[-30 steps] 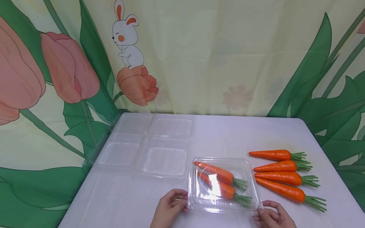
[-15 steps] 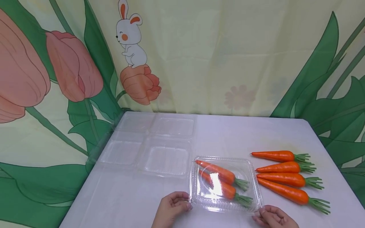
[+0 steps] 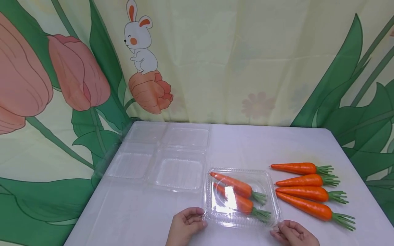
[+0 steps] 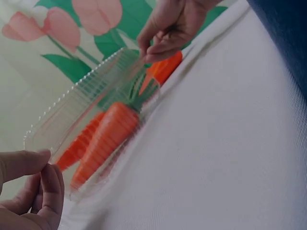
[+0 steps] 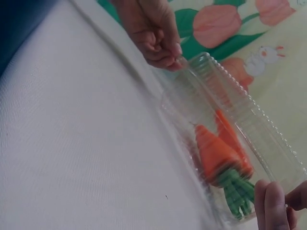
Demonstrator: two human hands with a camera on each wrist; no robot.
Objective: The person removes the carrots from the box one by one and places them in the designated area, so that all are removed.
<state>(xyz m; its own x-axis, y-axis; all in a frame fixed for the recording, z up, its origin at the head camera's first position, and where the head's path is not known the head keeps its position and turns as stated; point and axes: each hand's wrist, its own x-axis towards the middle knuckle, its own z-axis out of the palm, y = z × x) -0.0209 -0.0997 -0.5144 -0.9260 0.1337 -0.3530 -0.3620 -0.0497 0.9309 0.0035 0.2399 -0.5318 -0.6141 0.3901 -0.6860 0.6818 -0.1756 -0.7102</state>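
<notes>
A clear plastic clamshell container (image 3: 261, 218) lies at the front middle of the table with its lid over two carrots (image 3: 243, 188). Their green tops point right. My left hand (image 3: 187, 223) pinches its front left corner between thumb and fingers. At the front right corner, my right hand (image 3: 293, 233) pinches the rim. Both wrist views catch the hands at these corners, with the left hand (image 4: 36, 187) near and the right hand (image 4: 172, 31) far in the left one. From the side, the carrots (image 5: 216, 153) rest under the lid; whether its edge is fully pressed down I cannot tell.
Several loose carrots (image 3: 304, 193) lie to the right of the container, tips pointing left. Several clear plastic trays or open containers (image 3: 178, 174) sit at the table's back left. A printed curtain (image 3: 215, 68) hangs behind the white table (image 3: 129, 212).
Hands, container and carrots stay almost in place. The head view has shifted slightly, and both hands keep their grip at the front corners.
</notes>
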